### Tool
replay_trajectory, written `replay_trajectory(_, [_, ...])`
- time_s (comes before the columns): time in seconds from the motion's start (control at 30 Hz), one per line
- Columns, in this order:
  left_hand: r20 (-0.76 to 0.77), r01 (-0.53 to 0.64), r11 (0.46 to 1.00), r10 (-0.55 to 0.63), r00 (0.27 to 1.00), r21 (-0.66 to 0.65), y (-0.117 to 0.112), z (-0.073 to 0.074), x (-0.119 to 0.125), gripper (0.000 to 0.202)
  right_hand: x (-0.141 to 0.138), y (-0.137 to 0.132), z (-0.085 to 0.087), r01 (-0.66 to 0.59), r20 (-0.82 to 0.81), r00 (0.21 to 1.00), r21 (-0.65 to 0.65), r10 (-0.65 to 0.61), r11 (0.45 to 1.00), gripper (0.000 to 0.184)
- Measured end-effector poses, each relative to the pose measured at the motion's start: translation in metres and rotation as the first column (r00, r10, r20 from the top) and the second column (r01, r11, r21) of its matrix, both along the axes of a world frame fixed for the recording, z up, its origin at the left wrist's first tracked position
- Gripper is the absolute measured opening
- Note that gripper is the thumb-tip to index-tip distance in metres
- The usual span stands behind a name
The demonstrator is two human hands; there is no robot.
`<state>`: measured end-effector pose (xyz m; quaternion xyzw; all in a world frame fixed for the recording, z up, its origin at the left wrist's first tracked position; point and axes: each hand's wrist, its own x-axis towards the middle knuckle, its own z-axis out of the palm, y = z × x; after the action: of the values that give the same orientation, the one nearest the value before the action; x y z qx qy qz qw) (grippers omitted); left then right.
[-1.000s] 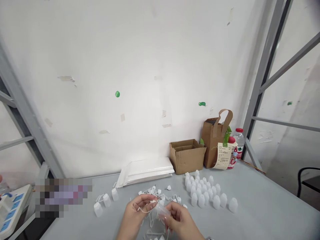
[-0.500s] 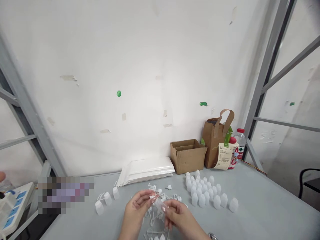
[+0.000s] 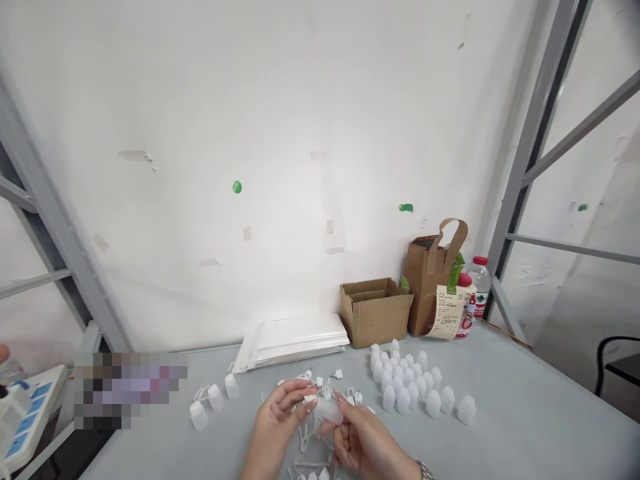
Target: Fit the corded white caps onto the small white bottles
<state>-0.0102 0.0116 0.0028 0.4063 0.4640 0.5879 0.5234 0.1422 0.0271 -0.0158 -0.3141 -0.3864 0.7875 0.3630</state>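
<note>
My left hand [image 3: 277, 421] pinches a small white cap [image 3: 310, 399] between thumb and fingertips. Thumb and fingers of my right hand [image 3: 361, 437] are closed round a frosted white plastic shell [image 3: 329, 410], tilted with one end against the cap. Whether the two are joined I cannot tell. Beneath and behind both hands lies a loose heap of white cords [image 3: 305, 437] with small white caps, partly hidden by my fingers. Left of the hands stand three frosted pieces [image 3: 215, 397] with cord loops. Several frosted shells [image 3: 403, 400] stand grouped on the right.
White flat packages [image 3: 295, 337] lie stacked by the wall, beside an open cardboard box [image 3: 383, 320]. Behind the shells are a brown paper bag [image 3: 419, 287] and a red-capped bottle [image 3: 480, 277]. A power strip [image 3: 43, 407] sits at the left edge of the grey table [image 3: 525, 427].
My right hand has turned the frosted shell to lie more level, its thumb moving up onto the top. The left hand keeps its pinch on the cap, shifted slightly.
</note>
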Motion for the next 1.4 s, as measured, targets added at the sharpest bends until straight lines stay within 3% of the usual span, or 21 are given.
replay_trajectory(0.13, [-0.011,-0.009,1.0,0.009,1.0,0.01,0.0,0.001,-0.001,0.033,0.0,0.002,-0.002,0.096,0.053,0.994,0.089,-0.101,0.991,0.05])
replay_trajectory(0.37, [-0.021,-0.062,0.998,0.062,0.998,-0.001,0.005,-0.008,-0.004,0.031,0.004,0.008,-0.012,0.058,0.088,0.993,0.253,-0.082,0.966,0.052])
replay_trajectory(0.6, [0.037,0.005,1.0,-0.004,0.999,-0.023,0.003,-0.004,-0.002,0.032,0.004,0.001,-0.004,-0.056,-0.031,0.998,0.051,0.058,0.997,0.048])
replay_trajectory(0.8, [0.071,0.007,1.0,-0.005,0.997,-0.026,0.0,0.001,-0.001,0.03,0.002,0.001,-0.004,-0.072,-0.072,0.994,0.064,0.076,0.995,0.048])
replay_trajectory(0.93, [0.094,-0.007,0.999,0.012,0.996,-0.046,-0.003,0.008,0.002,0.032,-0.001,0.0,-0.006,-0.109,0.01,0.994,0.002,0.109,0.994,0.063])
replay_trajectory(1.03, [0.133,-0.044,0.997,0.052,0.99,-0.062,-0.004,0.01,0.003,0.034,-0.004,0.0,-0.005,-0.089,0.089,0.993,0.054,0.084,0.995,0.067])
replay_trajectory(1.13, [0.145,-0.071,0.995,0.081,0.986,-0.077,-0.003,0.009,0.002,0.035,-0.005,0.0,-0.002,0.01,0.122,0.992,0.206,-0.036,0.979,0.057])
replay_trajectory(1.23, [0.132,-0.057,0.995,0.068,0.989,-0.079,-0.003,0.008,0.001,0.034,-0.004,0.0,0.0,0.103,0.126,0.982,0.272,-0.141,0.957,0.052])
replay_trajectory(1.3, [0.114,-0.043,0.997,0.051,0.992,-0.069,-0.002,0.006,0.0,0.034,-0.004,-0.001,0.001,0.082,0.119,0.986,0.256,-0.115,0.963,0.051])
replay_trajectory(1.4, [0.076,-0.045,0.998,0.048,0.996,-0.046,0.0,0.001,-0.001,0.033,-0.004,-0.003,0.0,-0.035,0.094,0.995,0.147,0.021,0.989,0.059])
